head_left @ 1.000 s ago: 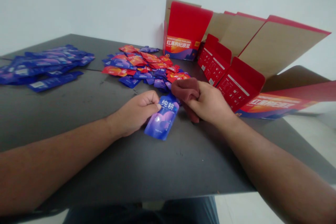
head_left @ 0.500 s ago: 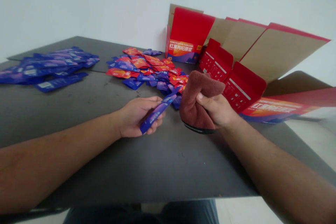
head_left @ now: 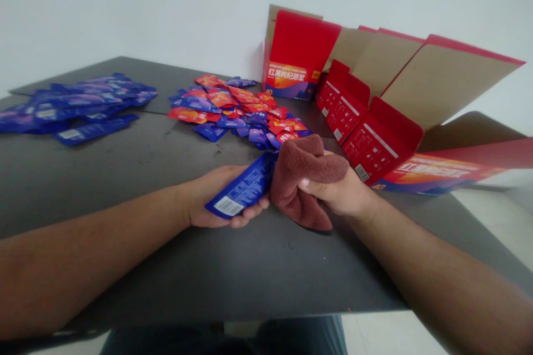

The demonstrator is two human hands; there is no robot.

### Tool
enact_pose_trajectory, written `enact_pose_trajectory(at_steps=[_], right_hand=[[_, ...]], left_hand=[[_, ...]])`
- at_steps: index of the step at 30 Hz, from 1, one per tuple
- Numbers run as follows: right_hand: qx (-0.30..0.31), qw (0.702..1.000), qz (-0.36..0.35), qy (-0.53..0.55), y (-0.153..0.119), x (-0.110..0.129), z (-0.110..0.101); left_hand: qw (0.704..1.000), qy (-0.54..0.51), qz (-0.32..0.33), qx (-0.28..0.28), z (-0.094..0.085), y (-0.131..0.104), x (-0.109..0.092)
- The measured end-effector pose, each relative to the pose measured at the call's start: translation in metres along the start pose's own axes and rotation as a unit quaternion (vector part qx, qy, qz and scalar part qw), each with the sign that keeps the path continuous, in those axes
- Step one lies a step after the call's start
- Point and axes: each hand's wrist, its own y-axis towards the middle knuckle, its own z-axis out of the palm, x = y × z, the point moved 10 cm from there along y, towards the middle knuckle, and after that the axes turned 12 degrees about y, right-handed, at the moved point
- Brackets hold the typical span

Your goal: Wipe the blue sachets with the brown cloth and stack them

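Dark grey worktop point(head_left: 250, 277) fills the near ground. Above it, the left hand point(head_left: 212, 186) holds a blue pouch point(head_left: 245, 188), fingers curled beneath, barcoded side up. The right hand point(head_left: 343, 191) grips a fuzzy brown cloth point(head_left: 297, 177), thumb on top; the cloth covers the pouch's far end, though firm contact is hard to tell. The step in hand looks like wiping this 1 pouch; the next stroke seems to call for a steady left hold and light pressure, since thin packaging may bend. Just past the right hand stands an open red carton point(head_left: 383, 141). Farther back lie a mixed red-and-blue heap point(head_left: 245, 113) and, left, a blue heap point(head_left: 95, 97). Farthest, beside the wall point(head_left: 166, 5), another carton point(head_left: 291, 75) reads 40.
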Motion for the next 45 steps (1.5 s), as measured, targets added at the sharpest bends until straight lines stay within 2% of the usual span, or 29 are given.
enact_pose_trajectory(at_steps=[3, 6, 11, 13, 17, 19, 21, 32, 35, 37, 40, 42, 45], right_hand=[[-0.021, 0.999, 0.016, 0.037, 0.000, -0.003, -0.003], [-0.045, 0.996, 0.017, 0.080, 0.002, -0.003, -0.008], [-0.075, 0.992, 0.045, 0.089, 0.006, -0.011, -0.015], [-0.075, 0.992, 0.054, 0.089, 0.006, -0.013, -0.014], [-0.066, 0.991, 0.069, 0.096, 0.006, -0.015, -0.012], [-0.063, 0.991, 0.078, 0.091, 0.006, -0.016, -0.011], [-0.063, 0.991, 0.085, 0.085, 0.005, -0.018, -0.011], [-0.057, 0.995, 0.076, 0.035, 0.005, -0.016, -0.013], [-0.059, 0.995, 0.059, -0.049, 0.006, -0.006, -0.019], [-0.081, 0.982, 0.039, -0.166, 0.006, 0.005, -0.028], [-0.093, 0.936, -0.012, -0.340, 0.006, 0.027, -0.029], [-0.073, 0.912, -0.027, -0.402, 0.006, 0.033, -0.020], [-0.057, 0.897, -0.013, -0.438, 0.007, 0.033, -0.012]], left_hand=[[0.992, 0.033, 0.072, -0.102, -0.012, 0.001, -0.013], [0.975, 0.048, 0.124, -0.181, -0.021, -0.001, -0.023], [0.935, 0.112, 0.221, -0.254, -0.037, -0.007, -0.038], [0.914, 0.190, 0.230, -0.274, -0.041, -0.009, -0.041], [0.853, 0.349, 0.229, -0.314, -0.042, -0.019, -0.049], [0.831, 0.395, 0.220, -0.324, -0.040, -0.022, -0.053], [0.822, 0.413, 0.211, -0.330, -0.038, -0.024, -0.055], [0.825, 0.396, 0.199, -0.350, -0.045, -0.021, -0.051], [0.841, 0.357, 0.203, -0.353, -0.051, -0.020, -0.048], [0.853, 0.322, 0.207, -0.354, -0.055, -0.019, -0.046], [0.870, 0.279, 0.207, -0.350, -0.061, -0.017, -0.042], [0.877, 0.264, 0.199, -0.349, -0.063, -0.016, -0.039], [0.879, 0.257, 0.193, -0.351, -0.064, -0.015, -0.037]])
